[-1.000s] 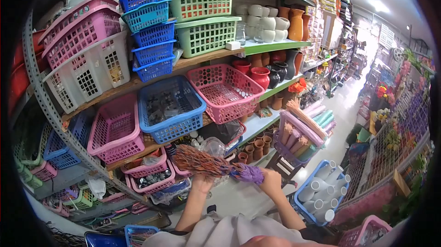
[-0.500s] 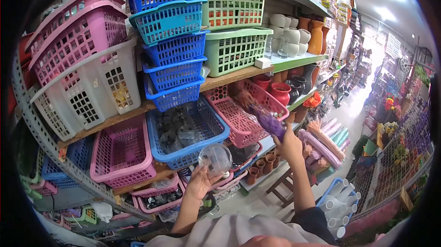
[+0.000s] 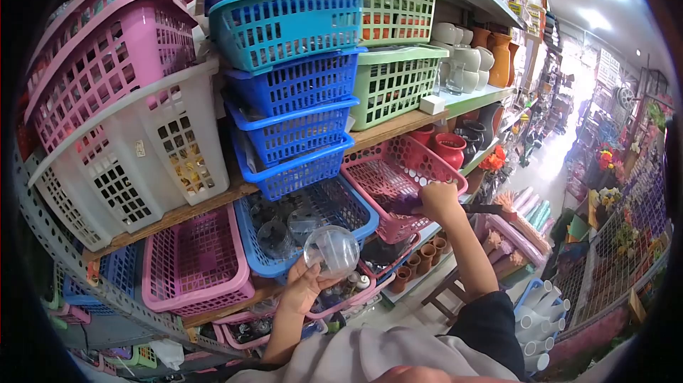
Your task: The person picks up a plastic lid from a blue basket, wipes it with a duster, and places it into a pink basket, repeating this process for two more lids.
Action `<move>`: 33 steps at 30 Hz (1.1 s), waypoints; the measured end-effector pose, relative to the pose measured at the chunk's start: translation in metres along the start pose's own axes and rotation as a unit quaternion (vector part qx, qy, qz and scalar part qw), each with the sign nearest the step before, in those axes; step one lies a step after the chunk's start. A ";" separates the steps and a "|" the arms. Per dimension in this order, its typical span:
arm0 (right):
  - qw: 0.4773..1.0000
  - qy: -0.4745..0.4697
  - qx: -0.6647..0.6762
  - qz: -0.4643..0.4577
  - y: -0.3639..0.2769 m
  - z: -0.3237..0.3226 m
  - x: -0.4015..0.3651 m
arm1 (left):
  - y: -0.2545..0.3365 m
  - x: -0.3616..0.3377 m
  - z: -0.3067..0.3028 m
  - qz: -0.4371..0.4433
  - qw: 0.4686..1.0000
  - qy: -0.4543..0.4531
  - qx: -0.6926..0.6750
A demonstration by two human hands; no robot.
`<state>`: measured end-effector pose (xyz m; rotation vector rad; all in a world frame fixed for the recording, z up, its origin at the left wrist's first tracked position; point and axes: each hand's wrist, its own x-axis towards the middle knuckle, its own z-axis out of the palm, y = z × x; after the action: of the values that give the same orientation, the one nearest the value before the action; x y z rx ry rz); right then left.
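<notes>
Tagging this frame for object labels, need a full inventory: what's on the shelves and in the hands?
globe: 1, clear, in left hand
bundle: 1, purple, in right hand, inside red basket
red basket: 1, red, lower shelf, tilted
jar basket: 1, blue, lower shelf, holds glass jars
pink basket: 1, pink, lower shelf left
white basket: 1, white, upper shelf left
blue stack: 3 baskets, blue, upper shelf middle
teal basket: 1, teal, atop blue stack
green baskets: 2, green, stacked, upper shelf right
clay pots: several, brown, bottom shelf
left hand: 1, under globe
right hand: 1, at red basket
</notes>
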<state>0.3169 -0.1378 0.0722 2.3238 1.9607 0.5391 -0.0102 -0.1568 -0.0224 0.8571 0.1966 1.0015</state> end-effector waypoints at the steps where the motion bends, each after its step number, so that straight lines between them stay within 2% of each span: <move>1: 0.999 0.041 0.006 0.006 -0.004 -0.004 -0.005 | 0.001 0.000 -0.004 -0.004 1.000 0.008 0.014; 3: 0.997 0.071 0.011 -0.006 -0.020 -0.017 -0.014 | 0.006 -0.001 -0.007 -0.002 0.999 0.020 0.030; 5: 0.979 0.133 0.126 -0.090 -0.041 -0.037 -0.021 | 0.014 -0.002 -0.001 -0.006 0.999 0.006 0.048; 7: 0.939 0.043 0.302 -0.160 -0.063 -0.048 -0.024 | 0.019 -0.003 -0.002 -0.012 1.000 0.008 0.025; 8: 0.906 -0.007 0.370 -0.207 -0.072 -0.054 -0.024 | 0.022 -0.004 -0.003 0.012 0.996 0.007 0.085; 9: 0.867 -0.135 0.428 -0.216 -0.079 -0.052 -0.016 | 0.025 -0.006 -0.001 0.036 0.989 0.007 0.146; 11: 0.750 -0.190 0.581 -0.253 -0.101 -0.042 -0.013 | 0.038 -0.010 0.003 0.051 0.985 0.004 0.164; 12: 0.746 -0.192 0.581 -0.265 -0.108 -0.040 -0.008 | 0.043 -0.012 0.003 0.063 0.970 -0.015 0.236; 14: 0.636 -0.303 0.641 -0.306 -0.121 -0.037 0.002 | 0.058 -0.019 0.005 0.064 0.927 -0.024 0.369; 15: 0.631 -0.306 0.638 -0.318 -0.129 -0.037 0.006 | 0.068 -0.022 0.008 0.070 0.925 -0.013 0.374; 17: 0.632 -0.286 0.626 -0.357 -0.141 -0.039 0.012 | 0.087 -0.023 0.016 0.038 0.874 -0.015 0.484; 18: 0.616 -0.285 0.635 -0.369 -0.147 -0.044 0.019 | 0.094 -0.020 0.008 0.087 0.803 -0.025 0.590; 19: 0.591 -0.322 0.640 -0.370 -0.151 -0.044 0.029 | 0.101 -0.021 0.010 0.090 0.800 -0.018 0.593; 21: 0.585 -0.293 0.657 -0.375 -0.163 -0.042 0.042 | 0.114 -0.020 0.016 0.112 0.581 0.107 0.799; 23: 0.581 -0.281 0.674 -0.358 -0.176 -0.041 0.054 | 0.125 -0.007 -0.002 0.128 0.580 0.133 0.794; 25: 0.614 -0.241 0.669 -0.341 -0.189 -0.036 0.073 | 0.136 0.007 -0.023 0.129 0.569 0.162 0.796; 26: 0.623 -0.250 0.666 -0.325 -0.194 -0.041 0.080 | 0.142 0.017 -0.029 0.110 0.567 0.160 0.801; 27: 0.623 -0.249 0.664 -0.331 -0.201 -0.038 0.090 | 0.150 0.029 -0.039 0.066 0.630 0.141 0.761; 28: 0.634 -0.204 0.665 -0.337 -0.209 -0.032 0.101 | 0.157 0.042 -0.051 0.022 0.688 0.121 0.715; 29: 0.644 -0.159 0.665 -0.343 -0.215 -0.032 0.107 | 0.165 0.056 -0.062 0.026 0.686 0.126 0.716; 30: 0.678 -0.190 0.640 -0.307 -0.208 -0.062 0.091 | 0.170 0.071 -0.076 -0.003 0.729 0.078 0.680; 31: 0.678 -0.188 0.638 -0.313 -0.214 -0.056 0.100 | 0.172 0.085 -0.093 -0.032 0.767 0.029 0.640; 32: 0.704 -0.159 0.617 -0.314 -0.225 -0.041 0.118 | 0.171 0.102 -0.119 -0.026 0.765 0.033 0.643; 33: 0.729 -0.127 0.594 -0.315 -0.237 -0.024 0.139 | 0.170 0.121 -0.150 0.018 0.735 -0.002 0.678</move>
<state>0.1041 0.0376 0.0645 1.5079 3.1232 -1.3835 -0.1318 0.0643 0.0254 2.1983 0.9899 0.7771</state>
